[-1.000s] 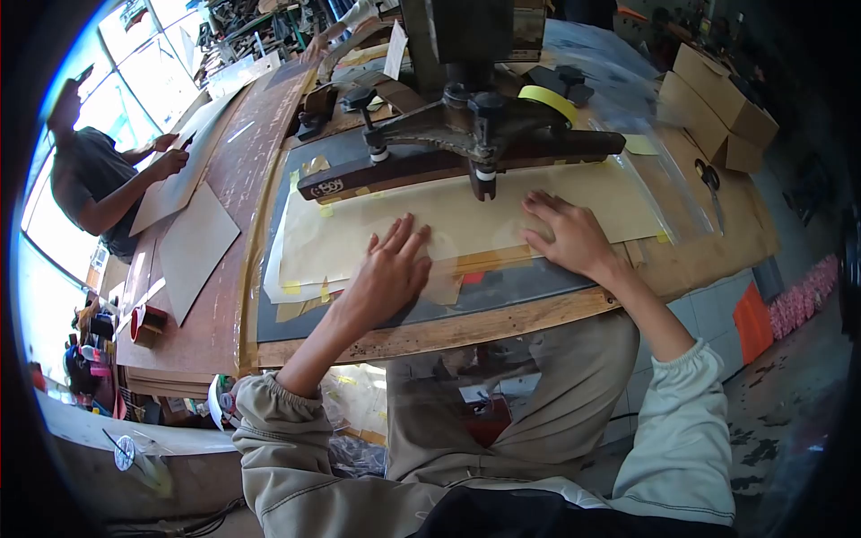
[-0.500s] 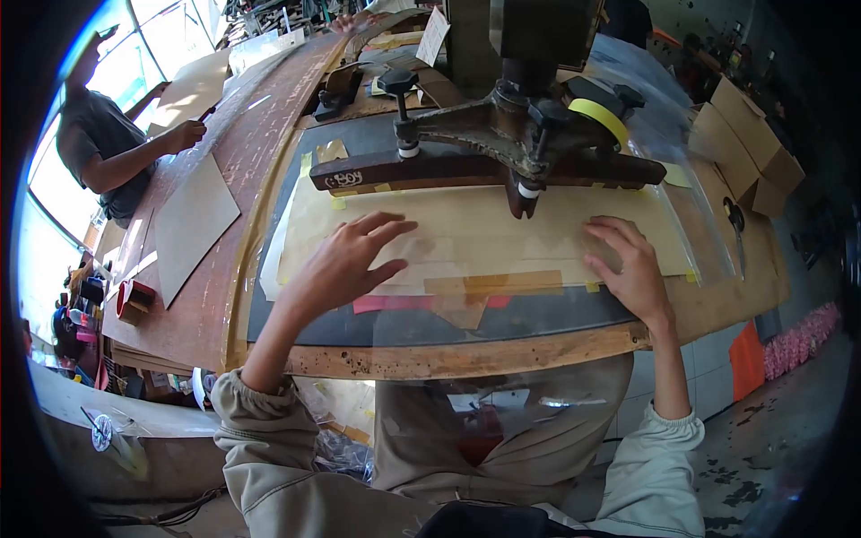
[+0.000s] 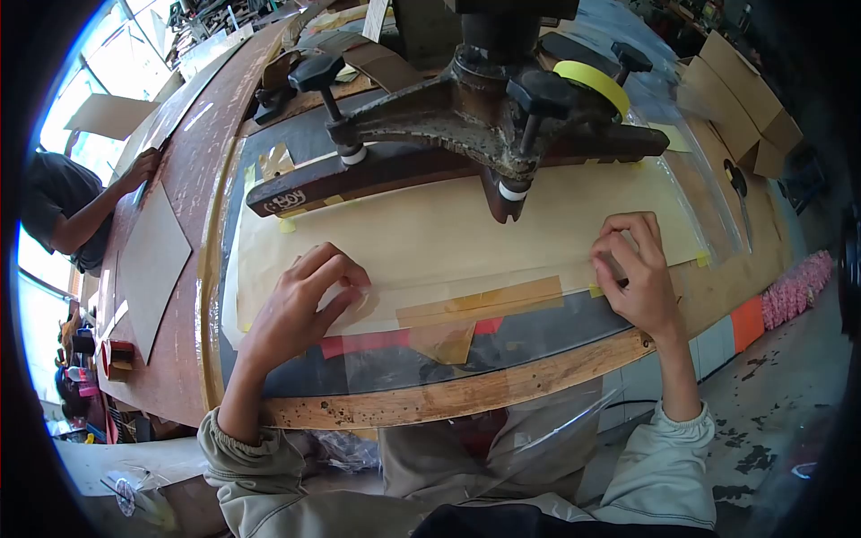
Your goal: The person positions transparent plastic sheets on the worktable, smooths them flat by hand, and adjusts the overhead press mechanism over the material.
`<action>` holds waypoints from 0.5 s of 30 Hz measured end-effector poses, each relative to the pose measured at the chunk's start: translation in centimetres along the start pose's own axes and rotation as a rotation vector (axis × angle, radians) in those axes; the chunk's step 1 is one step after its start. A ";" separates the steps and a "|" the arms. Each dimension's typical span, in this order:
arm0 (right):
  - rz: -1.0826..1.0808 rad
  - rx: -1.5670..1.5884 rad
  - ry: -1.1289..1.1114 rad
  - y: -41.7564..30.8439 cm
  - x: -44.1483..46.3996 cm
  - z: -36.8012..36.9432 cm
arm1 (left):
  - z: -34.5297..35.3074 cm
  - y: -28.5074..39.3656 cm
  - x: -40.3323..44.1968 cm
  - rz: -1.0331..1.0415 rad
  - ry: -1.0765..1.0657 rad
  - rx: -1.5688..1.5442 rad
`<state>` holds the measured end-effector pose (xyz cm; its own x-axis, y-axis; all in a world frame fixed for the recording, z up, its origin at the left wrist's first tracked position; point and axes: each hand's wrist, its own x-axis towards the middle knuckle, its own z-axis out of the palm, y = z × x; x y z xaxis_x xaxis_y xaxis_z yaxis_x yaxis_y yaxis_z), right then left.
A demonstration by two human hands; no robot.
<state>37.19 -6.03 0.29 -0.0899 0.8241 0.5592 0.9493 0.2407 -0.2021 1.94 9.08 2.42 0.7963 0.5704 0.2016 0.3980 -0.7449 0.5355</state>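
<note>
Left hand and right hand curl near the clear film, can't tell if they're pinching it; wide spacing probably helps keep it flat over the cream sheet.

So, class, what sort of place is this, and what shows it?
Probably a small workshop: a heavy metal clamp bar spans pale sheet material on a worn wooden bench, with scissors and yellow tape nearby.

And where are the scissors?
In the head view, the scissors lie on the right side of the table, to the right of the person's right hand and just below the cardboard box.
</note>
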 end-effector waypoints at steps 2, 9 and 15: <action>-0.048 0.009 0.024 -0.2 -0.3 -0.4 | -0.2 0.1 -0.1 0.037 -0.041 0.065; -0.005 0.163 -0.120 -1.0 -1.1 -2.7 | -0.2 0.8 -0.8 0.194 0.006 0.363; 0.215 0.100 0.008 -2.7 -4.3 -2.3 | -0.4 2.2 -2.6 0.155 -0.026 0.524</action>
<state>35.67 -11.39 0.28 0.1141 0.8577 0.5013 0.9117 0.1101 -0.3958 0.51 6.14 3.41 0.8719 0.4367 0.2214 0.4438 -0.8959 0.0192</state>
